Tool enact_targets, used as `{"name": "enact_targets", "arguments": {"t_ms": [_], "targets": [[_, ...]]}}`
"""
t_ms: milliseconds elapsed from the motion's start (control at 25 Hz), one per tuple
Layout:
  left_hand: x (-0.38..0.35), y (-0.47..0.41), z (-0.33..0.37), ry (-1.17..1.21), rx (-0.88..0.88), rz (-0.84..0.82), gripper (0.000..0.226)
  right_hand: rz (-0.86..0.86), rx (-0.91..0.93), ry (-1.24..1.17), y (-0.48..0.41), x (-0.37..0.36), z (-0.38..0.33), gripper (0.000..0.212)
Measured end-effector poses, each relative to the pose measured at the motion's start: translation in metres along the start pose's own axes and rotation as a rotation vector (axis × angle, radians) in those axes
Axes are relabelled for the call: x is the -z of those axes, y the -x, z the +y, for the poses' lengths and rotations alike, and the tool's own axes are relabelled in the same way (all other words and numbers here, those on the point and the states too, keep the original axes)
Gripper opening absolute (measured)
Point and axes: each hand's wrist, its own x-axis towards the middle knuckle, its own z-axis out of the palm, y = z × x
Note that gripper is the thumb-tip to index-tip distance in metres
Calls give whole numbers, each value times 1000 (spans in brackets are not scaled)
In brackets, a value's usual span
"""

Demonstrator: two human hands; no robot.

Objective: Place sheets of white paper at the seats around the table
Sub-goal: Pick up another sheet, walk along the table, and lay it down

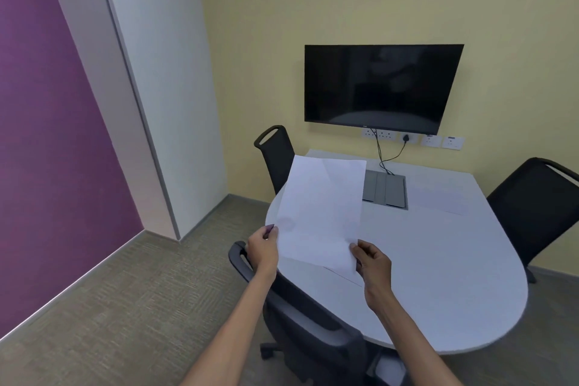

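Observation:
I hold white paper sheets (322, 210) up over the left side of the white table (438, 291). My left hand (264, 244) pinches their lower left edge and my right hand (372, 263) pinches the lower right corner. Two overlapping sheets show at the top. One faint white sheet (438, 197) lies flat on the table at the far right seat. Another sheet's edge (344, 276) shows on the table just under my right hand, at the near left seat.
Three black chairs stand around the table: near left (300, 307), far left (275, 157), right (532, 207). A grey cable box (385, 189) sits in the tabletop below a wall screen (382, 88) with sockets. A purple wall and carpet floor lie to the left.

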Motion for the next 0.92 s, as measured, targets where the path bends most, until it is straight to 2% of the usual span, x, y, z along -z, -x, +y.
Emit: {"name": "enact_targets", "arguments": {"t_ms": [400, 680, 920], "targets": [[100, -125, -12, 6, 17, -39, 17, 94, 38, 37, 21, -158, 38, 11], [108, -224, -24, -2, -11, -100, 10, 124, 24, 177, -16, -227, 55, 14], [92, -339, -16, -75, 1, -311, 6, 185, -63, 119, -82, -281, 80, 17]]}}
